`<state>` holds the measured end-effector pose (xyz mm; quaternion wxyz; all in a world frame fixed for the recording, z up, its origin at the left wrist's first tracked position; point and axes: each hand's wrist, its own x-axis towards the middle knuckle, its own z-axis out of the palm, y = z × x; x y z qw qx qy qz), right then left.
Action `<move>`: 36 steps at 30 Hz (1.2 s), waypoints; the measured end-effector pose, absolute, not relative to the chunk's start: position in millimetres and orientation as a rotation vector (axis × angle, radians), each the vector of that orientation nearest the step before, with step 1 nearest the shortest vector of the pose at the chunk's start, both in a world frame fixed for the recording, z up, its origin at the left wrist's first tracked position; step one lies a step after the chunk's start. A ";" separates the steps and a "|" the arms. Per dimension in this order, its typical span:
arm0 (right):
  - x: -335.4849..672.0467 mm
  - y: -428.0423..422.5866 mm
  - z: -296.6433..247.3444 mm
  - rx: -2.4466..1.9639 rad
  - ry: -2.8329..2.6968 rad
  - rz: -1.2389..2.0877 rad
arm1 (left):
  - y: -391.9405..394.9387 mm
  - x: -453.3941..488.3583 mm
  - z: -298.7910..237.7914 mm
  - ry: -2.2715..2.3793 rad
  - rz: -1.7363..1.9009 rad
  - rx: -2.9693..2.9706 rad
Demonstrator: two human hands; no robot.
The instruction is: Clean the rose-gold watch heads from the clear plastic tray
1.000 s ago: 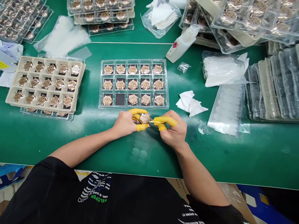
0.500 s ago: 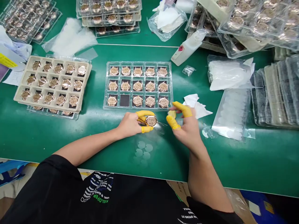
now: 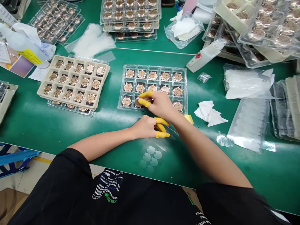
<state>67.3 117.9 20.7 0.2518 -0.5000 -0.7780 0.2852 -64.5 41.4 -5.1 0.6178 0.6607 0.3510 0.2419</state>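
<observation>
My right hand (image 3: 159, 104), in yellow finger cots, reaches over the clear plastic tray (image 3: 120, 104). Its thumb and forefinger pinch the edge of a rose-gold watch case (image 3: 137, 102) in the front row, second slot from the left. Other watch cases, such as this one (image 3: 127, 101), lie back-side up on dark pads in the slots; my hand covers part of the row. Just in front of the tray, my left hand (image 3: 152, 127) rests with its cotted fingers curved and apart, nothing seen between them. A yellow piece (image 3: 188, 119) shows beside my right forearm.
Round clear films (image 3: 152, 156) lie near the front edge. To the left stands a beige tray (image 3: 67, 101) of watch cases on another tray. A white bottle (image 3: 206, 56), white wipes (image 3: 208, 112) and a bag of films (image 3: 248, 122) lie right. Stacked trays (image 3: 130, 23) stand behind.
The watch case has gone from my left hand into the formerly vacant tray slot, under my right hand's fingers. My right hand has moved left across the tray. The view has shifted left.
</observation>
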 end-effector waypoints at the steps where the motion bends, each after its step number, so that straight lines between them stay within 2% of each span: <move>1: 59.8 123.2 18.4 -1.345 -2.243 0.646 | 41.8 -64.6 -5.7 0.810 0.548 1.554; 4: 45.1 131.3 16.9 -1.341 -2.344 0.295 | 43.3 -64.3 -8.4 0.803 0.538 1.641; 11: -1.0 131.7 34.8 -1.467 -2.664 0.447 | 45.9 -62.9 -15.0 0.807 0.670 1.780; 15: -10.6 130.1 44.9 -1.344 -2.671 0.585 | 44.8 -65.1 -13.3 0.841 0.642 1.749; 18: 9.3 118.1 55.6 -1.296 -2.416 0.784 | 44.9 -67.5 -10.7 0.870 0.637 1.727; 22: 71.8 79.3 63.5 -1.252 -1.704 1.174 | 46.4 -67.8 -8.8 0.957 0.634 1.564; 27: 135.8 40.5 46.7 -1.339 -1.189 1.597 | 47.3 -67.2 -6.8 0.841 0.675 1.250; 31: 131.6 35.0 29.7 -1.384 -1.028 1.694 | 46.9 -69.3 -4.0 0.904 0.635 1.303; 36: 116.5 32.3 22.4 -1.359 -0.972 1.642 | 45.9 -70.1 -0.9 1.008 0.700 1.279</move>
